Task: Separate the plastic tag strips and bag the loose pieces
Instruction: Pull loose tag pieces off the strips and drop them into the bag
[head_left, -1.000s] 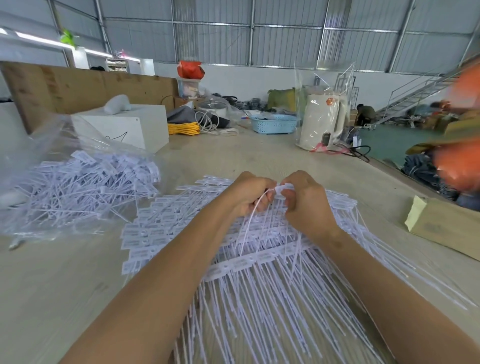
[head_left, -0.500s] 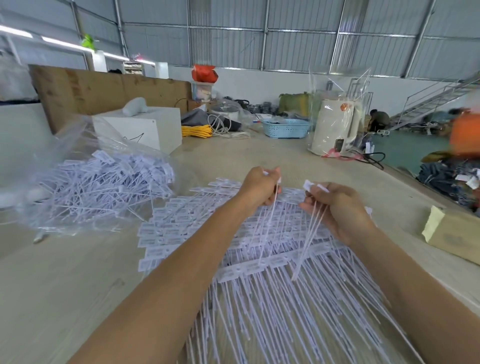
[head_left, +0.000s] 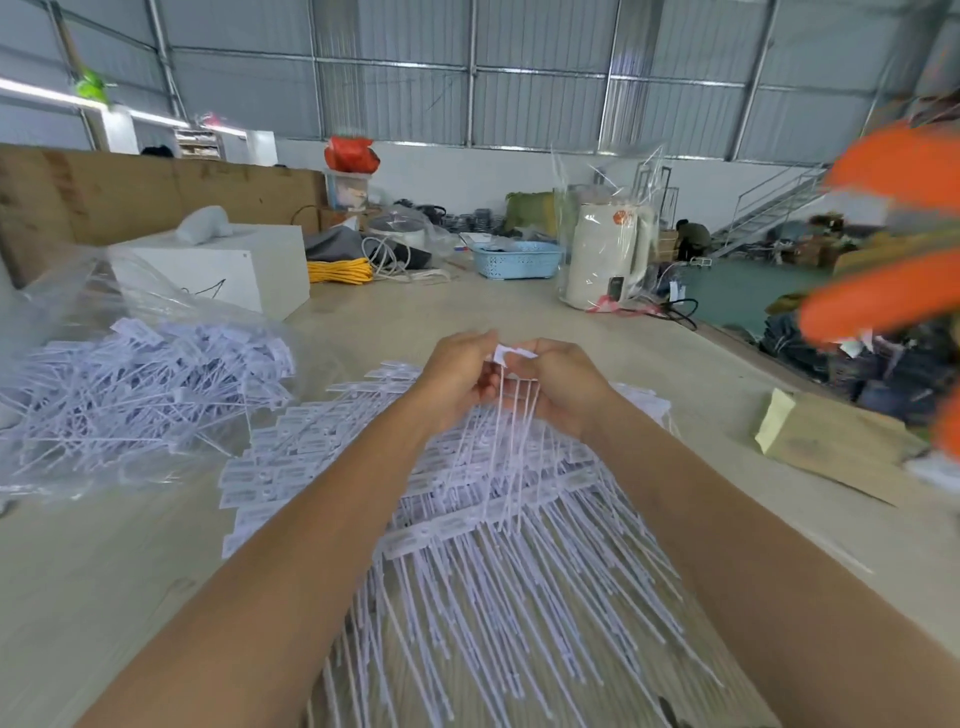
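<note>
Walls: grey corrugated metal sheeting (head_left: 395, 98) on steel framing, above a white lower band, far beyond the hands.
Light: a bright strip light (head_left: 36, 93) high to the left.
Table: a pale beige worktop (head_left: 93, 571) running under and ahead of the hands.
Partition: brown cardboard sheeting (head_left: 130, 192) far left.
Floor: green (head_left: 737, 291), to the right.
Stairs: a metal staircase (head_left: 769, 208) far right.

The tag strips (head_left: 498, 561) are white matt plastic; the bag (head_left: 78, 312) is clear glossy film; the bench (head_left: 93, 582) is smooth and matt.
</note>
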